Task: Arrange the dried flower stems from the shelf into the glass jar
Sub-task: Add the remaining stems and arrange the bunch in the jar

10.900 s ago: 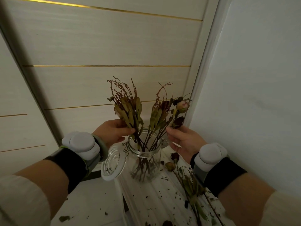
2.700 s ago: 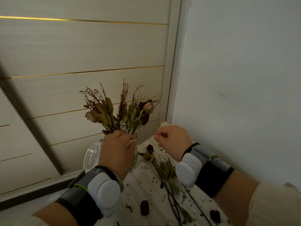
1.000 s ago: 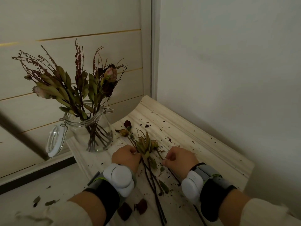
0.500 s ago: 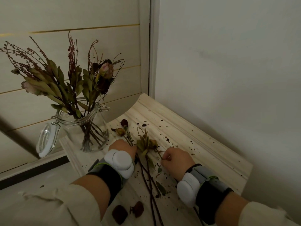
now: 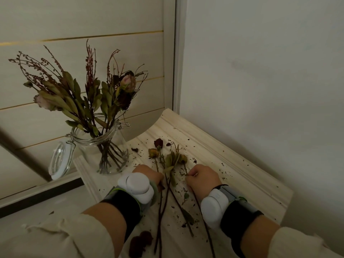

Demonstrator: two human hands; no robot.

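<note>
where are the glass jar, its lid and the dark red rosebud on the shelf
glass jar (image 5: 85, 153), head view, bare side wall
jar lid (image 5: 60, 160), head view, glass centre
dark red rosebud (image 5: 158, 142), head view, middle of the bud

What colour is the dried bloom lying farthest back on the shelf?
Dark red. The dried bloom shows best in the head view, against the pale wooden shelf.

left hand (image 5: 149, 173): off glass jar (image 5: 87, 155) → at loose stems (image 5: 172, 161) | right hand (image 5: 203, 176): likewise, pinching one
</note>
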